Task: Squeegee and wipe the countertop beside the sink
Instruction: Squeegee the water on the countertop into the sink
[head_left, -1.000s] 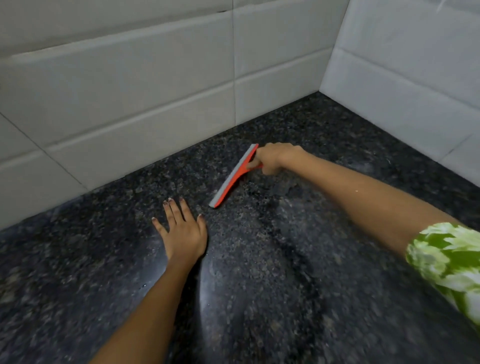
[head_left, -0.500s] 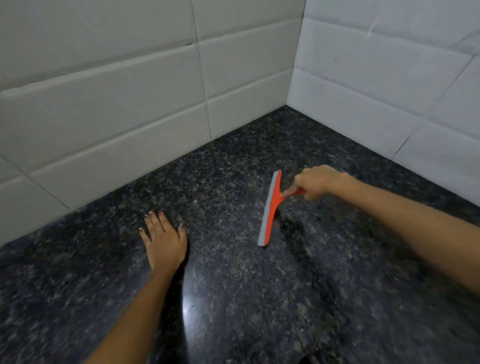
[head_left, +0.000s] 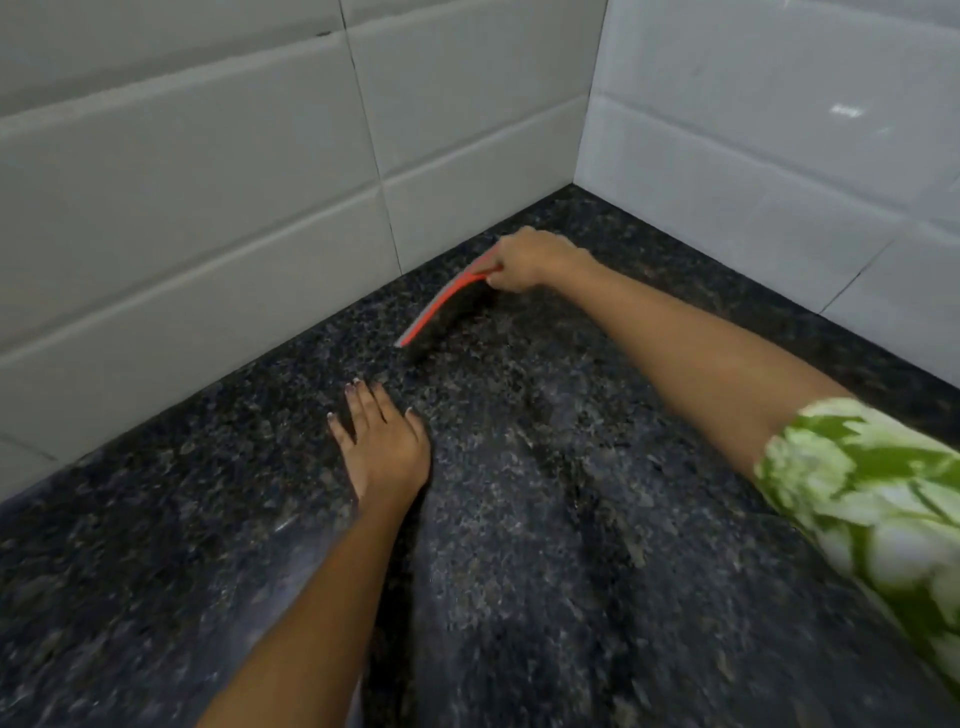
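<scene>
- While the right hand (head_left: 524, 257) reaches toward the far corner, it is clenched around the handle of the squeegee (head_left: 441, 304); the handle itself is hidden inside the fist.
- Squeegee: red-orange body with a grey blade strip along one edge. It runs diagonally from the fist down and to the left. Blade edge appears to meet the desk (head_left: 545, 519), though motion blur makes the contact uncertain.
- Squeegee position: on the far part of the desk, near the left tiled wall (head_left: 208, 182) and a little out from the corner where it joins the right tiled wall (head_left: 753, 130).
- Left hand (head_left: 382, 441): released, palm down, fingers spread flat on the desk. It grasps nothing. It lies nearer to the person than the squeegee, apart from it.
- Desk surface: dark speckled stone. Duller, streaked bands run from the squeegee area back toward the person, between the two forearms.
- Right arm: bare forearm, with a green-and-white patterned sleeve (head_left: 872, 493) at the lower right edge of view.
- Walls: large pale rectangular tiles with thin dark grout lines.
</scene>
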